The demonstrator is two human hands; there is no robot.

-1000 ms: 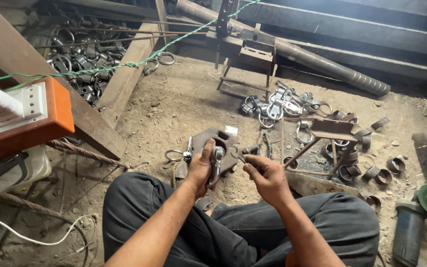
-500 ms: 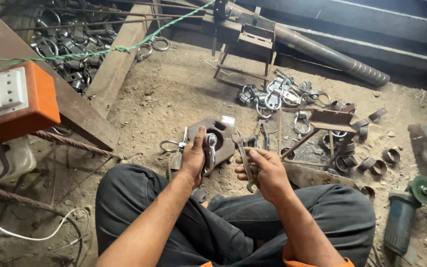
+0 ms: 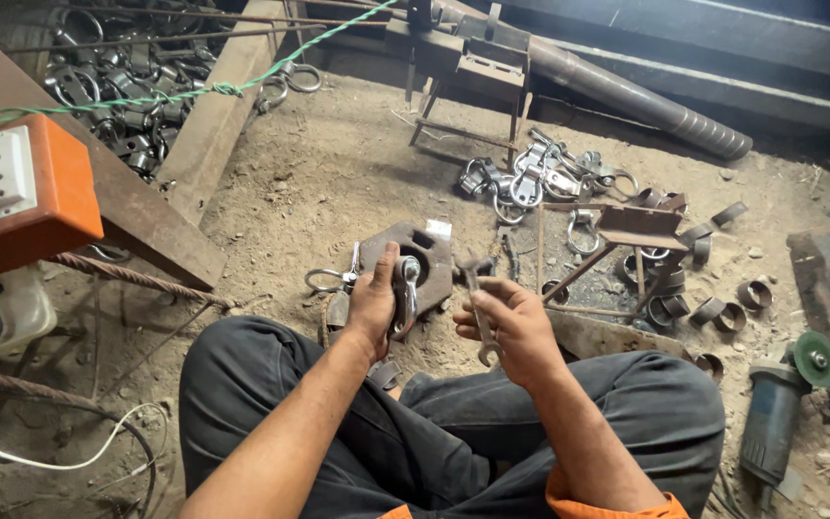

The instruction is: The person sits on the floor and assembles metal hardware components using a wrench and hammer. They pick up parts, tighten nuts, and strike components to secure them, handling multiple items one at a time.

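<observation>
Your left hand (image 3: 374, 306) grips a metal clamp (image 3: 407, 281) over the steel block (image 3: 429, 252); just right, your right hand (image 3: 516, 327) holds a spanner (image 3: 478, 317).

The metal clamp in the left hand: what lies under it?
Under the clamp held by the left hand sits a dark steel block on the dirt floor. The hand covers the block's left part.

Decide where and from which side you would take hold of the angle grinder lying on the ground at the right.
Grip the angle grinder around its blue cylindrical body, coming from above. It lies flat on the dirt with that barrel free, while the green disc sits at the far end, best avoided.
</observation>
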